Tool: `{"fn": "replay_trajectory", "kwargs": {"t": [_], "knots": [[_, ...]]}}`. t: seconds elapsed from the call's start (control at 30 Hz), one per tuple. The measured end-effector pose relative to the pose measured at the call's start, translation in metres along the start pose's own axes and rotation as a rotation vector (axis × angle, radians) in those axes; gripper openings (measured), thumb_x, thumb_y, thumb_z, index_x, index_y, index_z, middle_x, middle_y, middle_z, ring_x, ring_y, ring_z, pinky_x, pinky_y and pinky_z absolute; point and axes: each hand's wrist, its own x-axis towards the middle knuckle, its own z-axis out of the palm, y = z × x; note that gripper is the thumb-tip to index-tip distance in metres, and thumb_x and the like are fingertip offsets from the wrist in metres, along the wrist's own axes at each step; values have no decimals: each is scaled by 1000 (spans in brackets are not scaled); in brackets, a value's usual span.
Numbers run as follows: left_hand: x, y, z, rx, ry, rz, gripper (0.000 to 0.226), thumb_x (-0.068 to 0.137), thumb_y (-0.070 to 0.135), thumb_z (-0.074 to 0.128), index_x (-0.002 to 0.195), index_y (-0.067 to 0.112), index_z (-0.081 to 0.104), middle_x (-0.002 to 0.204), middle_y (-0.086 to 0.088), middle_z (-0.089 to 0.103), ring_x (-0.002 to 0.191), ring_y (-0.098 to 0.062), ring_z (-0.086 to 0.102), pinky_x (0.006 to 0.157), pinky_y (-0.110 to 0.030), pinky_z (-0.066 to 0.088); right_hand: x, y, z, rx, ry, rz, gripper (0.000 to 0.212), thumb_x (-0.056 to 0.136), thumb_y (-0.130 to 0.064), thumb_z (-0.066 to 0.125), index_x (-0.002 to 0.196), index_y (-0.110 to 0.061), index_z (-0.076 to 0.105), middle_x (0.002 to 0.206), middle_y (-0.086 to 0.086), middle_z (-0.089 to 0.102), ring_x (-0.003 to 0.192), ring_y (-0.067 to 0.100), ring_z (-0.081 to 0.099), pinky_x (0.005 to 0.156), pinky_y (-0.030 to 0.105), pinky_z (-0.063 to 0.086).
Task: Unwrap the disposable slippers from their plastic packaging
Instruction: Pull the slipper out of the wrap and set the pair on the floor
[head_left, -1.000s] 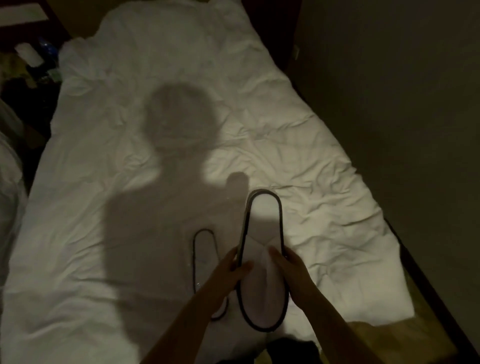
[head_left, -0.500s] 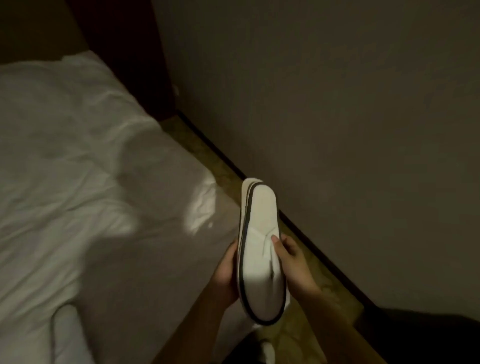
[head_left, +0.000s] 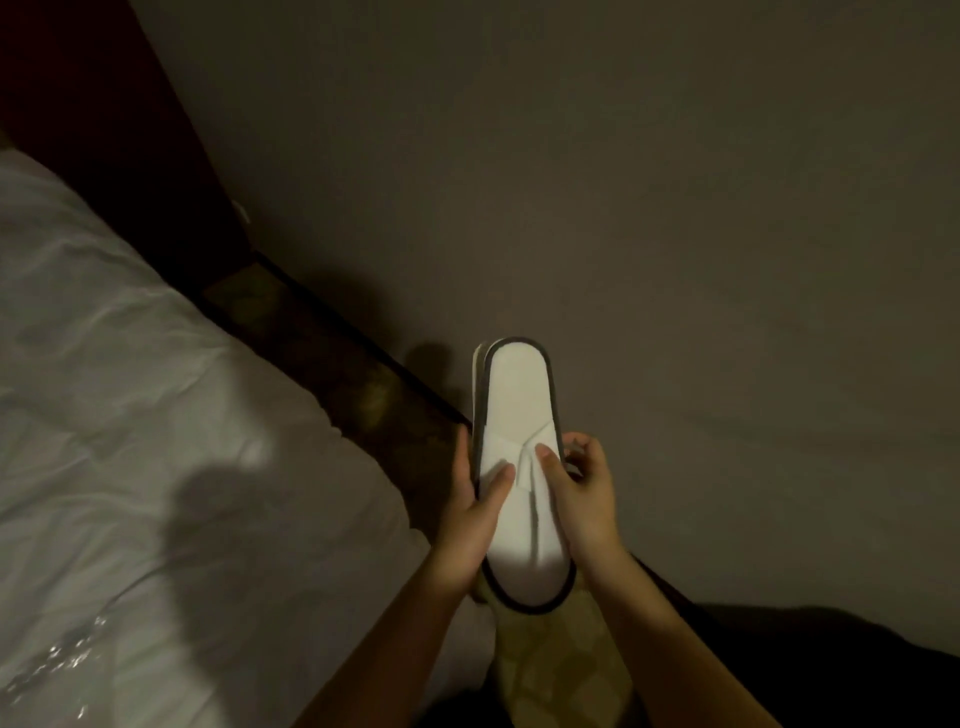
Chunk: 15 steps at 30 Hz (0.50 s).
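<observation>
A white disposable slipper (head_left: 519, 410) with a dark rim is held flat in the air beside the bed, its folded upper facing me. My left hand (head_left: 470, 519) grips its left edge, thumb on the folded upper. My right hand (head_left: 584, 493) grips the right edge, thumb pressing the fold's middle. At the lower left, shiny crinkled clear plastic packaging (head_left: 62, 660) lies on the bed. The other slipper is out of view.
The white bed (head_left: 156, 441) fills the left side. A narrow strip of patterned floor (head_left: 358, 395) runs between it and the plain wall (head_left: 675, 208) on the right. A dark headboard (head_left: 104, 104) stands at the upper left.
The view has swung right, from over the bed to the gap by the wall. Both hands carried the slipper off the bed; the second slipper that lay there has left the view.
</observation>
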Motion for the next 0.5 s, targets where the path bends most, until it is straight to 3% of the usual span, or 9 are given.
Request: {"fn": "replay_trajectory", "kwargs": {"t": [0.13, 0.2, 0.3, 0.43, 0.5], "knots": [[34, 25, 0, -51, 101, 95, 54, 88, 35, 64, 137, 42, 41, 133, 8, 56, 111, -9, 59, 86, -24, 50, 40, -27, 14, 40, -132, -16, 17, 90, -28, 65, 102, -26, 53, 105, 13, 66, 98, 30, 67, 85, 51, 57], [55, 45, -9, -94, 121, 135, 41, 86, 31, 66, 117, 52, 49, 125, 9, 62, 104, -7, 64, 78, -21, 55, 63, -44, 28, 46, -183, -16, 17, 90, -28, 65, 103, -26, 54, 106, 14, 67, 97, 31, 68, 85, 52, 57], [85, 85, -29, -102, 156, 202, 40, 84, 33, 69, 99, 65, 51, 115, 19, 63, 96, -2, 67, 68, -15, 55, 94, -79, 56, 58, -236, -37, 15, 92, -29, 62, 104, -31, 54, 109, 13, 68, 97, 28, 69, 85, 47, 57], [112, 140, -60, -2, 323, 282, 51, 84, 41, 66, 129, 46, 42, 126, 11, 54, 105, -10, 59, 80, -27, 52, 132, -131, 99, 65, -351, -83, 24, 95, -30, 57, 118, -32, 52, 96, 0, 69, 87, 18, 69, 78, 35, 58], [119, 168, -80, -18, 411, 344, 55, 85, 40, 65, 134, 44, 39, 131, 10, 52, 108, -10, 57, 85, -29, 51, 145, -156, 124, 101, -418, -99, 29, 96, -30, 55, 125, -30, 49, 92, -5, 70, 85, 15, 70, 77, 32, 58]]}}
